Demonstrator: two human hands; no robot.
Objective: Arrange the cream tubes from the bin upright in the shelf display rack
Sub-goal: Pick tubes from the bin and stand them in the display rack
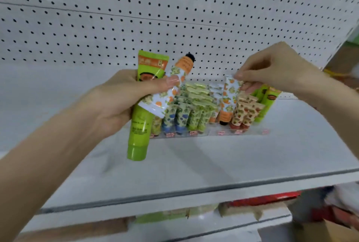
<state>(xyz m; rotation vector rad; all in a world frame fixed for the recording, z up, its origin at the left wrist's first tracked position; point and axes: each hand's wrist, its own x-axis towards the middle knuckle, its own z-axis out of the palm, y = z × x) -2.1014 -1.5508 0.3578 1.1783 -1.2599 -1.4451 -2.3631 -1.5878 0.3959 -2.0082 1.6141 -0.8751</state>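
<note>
Pinching a white tube (228, 96) upright at the rack (250, 134) is the right hand (275, 67); the grip of the left hand (120, 102) wraps a green tube (138, 131) and a tilted tube (174, 84).

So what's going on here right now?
A person is stocking the rack on the shelf. The right grip pinches the top of a white tube, held cap-down among the rows standing there. The left grip holds two more: a green tube and a second white tube.
</note>
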